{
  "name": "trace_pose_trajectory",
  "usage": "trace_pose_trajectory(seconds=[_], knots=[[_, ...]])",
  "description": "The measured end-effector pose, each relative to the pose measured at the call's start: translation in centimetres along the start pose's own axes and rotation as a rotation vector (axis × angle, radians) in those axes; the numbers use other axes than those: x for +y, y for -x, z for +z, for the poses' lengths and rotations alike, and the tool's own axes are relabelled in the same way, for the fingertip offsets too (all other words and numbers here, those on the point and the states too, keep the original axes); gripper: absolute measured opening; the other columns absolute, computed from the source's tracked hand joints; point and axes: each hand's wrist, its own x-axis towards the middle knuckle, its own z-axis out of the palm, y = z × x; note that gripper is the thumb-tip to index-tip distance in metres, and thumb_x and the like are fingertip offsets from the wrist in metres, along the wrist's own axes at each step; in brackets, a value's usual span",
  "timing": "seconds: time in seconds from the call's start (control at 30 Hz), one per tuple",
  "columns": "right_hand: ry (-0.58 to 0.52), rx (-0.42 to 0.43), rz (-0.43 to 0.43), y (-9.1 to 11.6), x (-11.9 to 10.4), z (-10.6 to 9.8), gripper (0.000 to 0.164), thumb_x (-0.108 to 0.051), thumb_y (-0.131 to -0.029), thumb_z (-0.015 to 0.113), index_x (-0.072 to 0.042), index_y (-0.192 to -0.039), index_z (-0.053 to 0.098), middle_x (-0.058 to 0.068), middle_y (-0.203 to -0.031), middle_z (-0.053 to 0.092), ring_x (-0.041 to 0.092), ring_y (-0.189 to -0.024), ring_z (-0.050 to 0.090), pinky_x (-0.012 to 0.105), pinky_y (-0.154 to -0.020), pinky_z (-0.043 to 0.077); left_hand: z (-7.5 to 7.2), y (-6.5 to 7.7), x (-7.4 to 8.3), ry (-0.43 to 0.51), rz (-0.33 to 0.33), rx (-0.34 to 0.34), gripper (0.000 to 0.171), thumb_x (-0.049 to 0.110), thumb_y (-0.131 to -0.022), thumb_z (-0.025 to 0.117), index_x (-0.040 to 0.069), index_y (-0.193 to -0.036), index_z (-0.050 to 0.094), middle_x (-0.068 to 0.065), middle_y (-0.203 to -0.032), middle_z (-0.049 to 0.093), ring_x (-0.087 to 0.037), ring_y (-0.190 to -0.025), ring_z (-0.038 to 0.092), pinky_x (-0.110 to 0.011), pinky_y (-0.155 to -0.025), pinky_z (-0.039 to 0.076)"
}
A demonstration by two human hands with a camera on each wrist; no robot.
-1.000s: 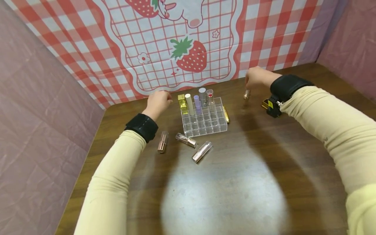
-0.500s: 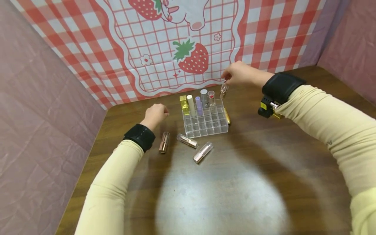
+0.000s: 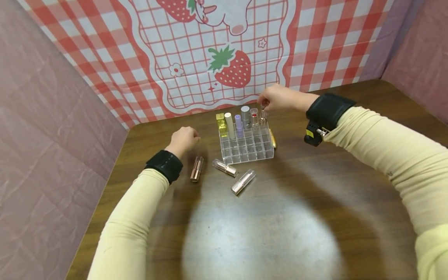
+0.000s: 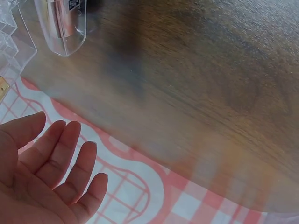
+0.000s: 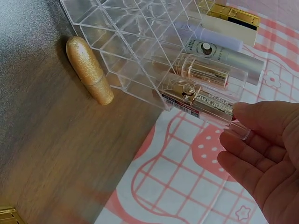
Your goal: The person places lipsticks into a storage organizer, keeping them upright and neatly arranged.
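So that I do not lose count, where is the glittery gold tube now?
In the head view, the gold tube lies on the table, just right of the clear holder, nearer to the person than the right hand.

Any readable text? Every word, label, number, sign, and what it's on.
"avocad…", last letters unclear: held lipstick.
Line above it, and side label: too blurred.
Silver tube, print and round emblem: too small.
Left-wrist-view lipstick, label: too small.
Right sleeve, dark mark: too blurred.
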Motion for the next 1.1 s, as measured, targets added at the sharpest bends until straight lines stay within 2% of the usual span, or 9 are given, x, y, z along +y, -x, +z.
trace_pose_trajectory(seconds=[0.17,0.2,0.3,0.33,0.4,0.6,0.7,0.9,1.1], knots=[[-0.011,-0.015,0.000,0.0,-0.2,0.3,0.006,0.004,-0.078,0.060,0.005,-0.083,0.062,0.009,-0.068,0.050,0.019,-0.063,0.041,0.033,-0.062,0.034,0.4,-0.5,-0.6,-0.011,-0.005,0.006,0.022,0.021,-0.088,0.055,0.008,-0.098,0.070,-0.009,-0.099,0.066,-0.027,-0.092,0.062,-0.045,-0.076,0.048],[-0.017,-0.020,0.003,0.0,-0.3,0.3,0.006,0.004,-0.078,0.060,0.006,-0.083,0.062,0.011,-0.069,0.052,0.020,-0.064,0.045,0.033,-0.062,0.037,0.4,-0.6,-0.7,-0.014,-0.006,0.003,0.022,0.021,-0.088,0.055,0.008,-0.098,0.070,-0.010,-0.099,0.066,-0.027,-0.091,0.062,-0.045,-0.076,0.048],[-0.043,-0.032,0.029,0.0,-0.4,0.1,0.017,0.003,-0.078,0.058,0.009,-0.093,0.064,0.019,-0.082,0.061,0.027,-0.075,0.056,0.038,-0.070,0.046,0.3,-0.2,-0.6,-0.009,-0.006,0.006,0.024,0.022,-0.089,0.054,0.008,-0.099,0.070,-0.010,-0.101,0.066,-0.027,-0.093,0.061,-0.046,-0.077,0.048],[-0.049,-0.032,0.038,0.0,-0.5,0.0,0.021,0.003,-0.079,0.058,0.009,-0.098,0.064,0.021,-0.088,0.062,0.029,-0.080,0.057,0.040,-0.073,0.047,0.0,0.0,-0.4,-0.002,-0.017,-0.011,0.025,0.022,-0.090,0.053,0.007,-0.101,0.069,-0.011,-0.103,0.066,-0.028,-0.095,0.061,-0.046,-0.080,0.047],[-0.055,-0.024,0.048,0.0,-0.5,-0.2,0.028,0.002,-0.080,0.058,0.010,-0.106,0.062,0.024,-0.098,0.063,0.032,-0.090,0.059,0.044,-0.079,0.047,-0.1,0.3,-0.4,-0.002,-0.011,0.001,0.025,0.022,-0.090,0.053,0.006,-0.101,0.069,-0.011,-0.102,0.066,-0.027,-0.094,0.061,-0.046,-0.079,0.047],[-0.038,-0.008,0.052,0.2,-0.4,-0.8,0.031,0.001,-0.080,0.058,0.012,-0.109,0.060,0.026,-0.101,0.062,0.035,-0.093,0.058,0.044,-0.081,0.047,-0.1,0.7,-0.5,-0.001,-0.008,-0.014,0.026,0.023,-0.089,0.053,0.006,-0.101,0.069,-0.011,-0.102,0.065,-0.026,-0.091,0.060,-0.043,-0.080,0.047],[-0.026,-0.003,0.053,0.3,-0.3,-0.8,0.031,0.001,-0.080,0.058,0.012,-0.109,0.060,0.026,-0.100,0.062,0.035,-0.092,0.058,0.044,-0.081,0.047,-0.1,0.8,-0.5,0.023,-0.023,-0.074,0.025,0.024,-0.088,0.055,0.006,-0.098,0.069,-0.010,-0.099,0.065,-0.024,-0.087,0.059,-0.041,-0.077,0.047],[-0.033,-0.015,0.079,0.5,-0.2,-0.8,0.031,0.000,-0.080,0.060,0.011,-0.109,0.060,0.025,-0.100,0.062,0.034,-0.092,0.058,0.044,-0.081,0.047,0.0,1.1,-0.3,0.066,-0.036,-0.257,0.032,0.033,-0.086,0.059,0.002,-0.084,0.066,-0.004,-0.074,0.056,-0.017,-0.069,0.049,-0.029,-0.060,0.040],[-0.047,-0.030,0.097,0.7,0.0,-0.8,0.032,-0.001,-0.080,0.060,0.010,-0.110,0.060,0.024,-0.100,0.062,0.032,-0.092,0.058,0.043,-0.081,0.046,0.3,1.3,0.0,0.117,-0.065,-0.381,0.042,0.039,-0.084,0.062,-0.001,-0.096,0.061,-0.007,-0.076,0.061,-0.020,-0.071,0.058,-0.026,-0.061,0.045]])
